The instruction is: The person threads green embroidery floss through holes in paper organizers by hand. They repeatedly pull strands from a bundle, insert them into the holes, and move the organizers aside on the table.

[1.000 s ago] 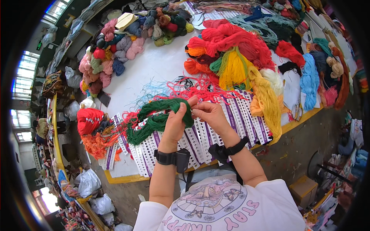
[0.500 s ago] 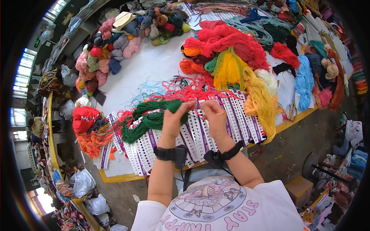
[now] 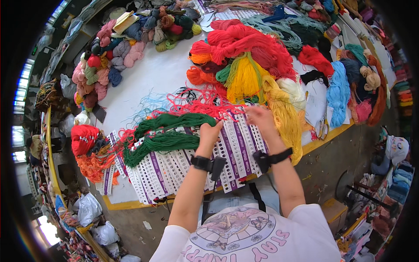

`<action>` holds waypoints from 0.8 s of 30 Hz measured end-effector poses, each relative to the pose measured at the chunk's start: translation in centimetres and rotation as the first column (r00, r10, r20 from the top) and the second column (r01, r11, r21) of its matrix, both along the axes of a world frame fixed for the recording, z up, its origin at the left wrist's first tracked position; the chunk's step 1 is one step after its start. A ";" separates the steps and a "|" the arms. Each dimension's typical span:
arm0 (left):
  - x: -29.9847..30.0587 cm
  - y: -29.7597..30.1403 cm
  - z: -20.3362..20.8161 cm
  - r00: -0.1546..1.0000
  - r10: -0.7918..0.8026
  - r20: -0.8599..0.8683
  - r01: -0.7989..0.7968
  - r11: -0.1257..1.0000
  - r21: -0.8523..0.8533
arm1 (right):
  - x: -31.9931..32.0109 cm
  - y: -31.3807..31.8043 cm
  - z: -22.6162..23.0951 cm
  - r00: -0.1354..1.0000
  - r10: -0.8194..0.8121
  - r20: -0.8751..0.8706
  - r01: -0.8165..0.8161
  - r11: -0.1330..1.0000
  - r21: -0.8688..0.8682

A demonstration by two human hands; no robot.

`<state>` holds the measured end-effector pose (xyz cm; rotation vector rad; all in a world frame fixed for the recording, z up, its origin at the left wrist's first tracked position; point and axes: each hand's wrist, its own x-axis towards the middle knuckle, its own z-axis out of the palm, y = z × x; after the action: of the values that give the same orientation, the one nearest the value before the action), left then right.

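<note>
My left hand (image 3: 210, 136) lies on the row of punched white-and-purple card strips (image 3: 238, 144), at the right end of a dark green yarn skein (image 3: 170, 142). Its thumb and forefinger look spread apart; the other fingertips are hidden. The green skein stretches in two thick bands across the strips. My right hand (image 3: 261, 120) hovers over the right part of the row, close to loose red strands (image 3: 205, 99); motion smears its fingers. A pale yellow skein (image 3: 281, 113) hangs just right of it. Red strands lie along the far ends of the strips.
Beyond the strips is a big heap of red yarn (image 3: 253, 46) with a bright yellow skein (image 3: 246, 78). Coloured yarn bundles (image 3: 102, 65) pile up at the far left. A light blue skein (image 3: 339, 94) and scissors (image 3: 322, 129) lie right, near the yellow table edge (image 3: 325, 142).
My hands have moved apart: the right went to the right and up, while the left came down onto the strips. The green skein's raised end now lies flat. The whole view has shifted slightly.
</note>
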<state>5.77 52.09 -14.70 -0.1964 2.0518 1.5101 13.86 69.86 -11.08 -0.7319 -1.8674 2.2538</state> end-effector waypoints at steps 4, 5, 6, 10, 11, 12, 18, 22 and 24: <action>-1.2 1.3 -2.2 0.983 -0.181 -0.035 0.157 0.925 -0.347 | -2.6 -4.6 -4.3 0.989 0.128 0.077 -0.120 0.987 -0.109; -1.3 0.9 -2.3 0.986 -0.160 -0.038 0.146 0.956 -0.256 | -2.8 -4.5 -5.1 0.994 0.094 0.059 -0.087 0.991 -0.105; -1.2 0.6 -2.4 0.990 -0.139 -0.040 0.131 0.978 -0.163 | -2.8 -4.4 -5.8 0.997 0.060 0.040 -0.056 0.993 -0.101; -0.7 -0.2 -0.6 0.994 -0.075 0.081 0.072 0.997 0.043 | -3.1 -4.6 -5.4 0.987 0.089 0.133 -0.097 0.994 0.052; -0.8 -0.3 -0.5 0.994 -0.074 0.082 0.071 0.996 0.045 | -3.2 -4.6 -5.3 0.987 0.090 0.135 -0.098 0.994 0.054; -1.1 -0.4 -0.3 0.988 -0.087 0.130 0.073 0.991 0.111 | -3.3 -4.6 -5.2 0.988 0.080 0.135 -0.083 0.996 0.017; -1.2 -0.4 -0.5 0.983 -0.123 0.136 0.108 0.988 0.114 | -3.8 -4.7 -5.3 0.973 0.144 0.178 -0.143 0.990 -0.019; -0.9 -0.4 -0.1 0.994 -0.105 0.023 0.104 0.994 0.042 | -3.8 -4.8 -5.4 0.978 0.120 0.169 -0.113 0.992 -0.047; -0.9 -0.9 0.3 0.999 0.036 -0.032 -0.032 0.994 0.100 | -3.6 -4.7 -5.5 0.983 0.108 0.151 -0.100 0.993 -0.062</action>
<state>4.91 51.15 -14.36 -0.1690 2.0027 1.6423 10.25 65.14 -16.57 -0.8592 -1.9622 2.3825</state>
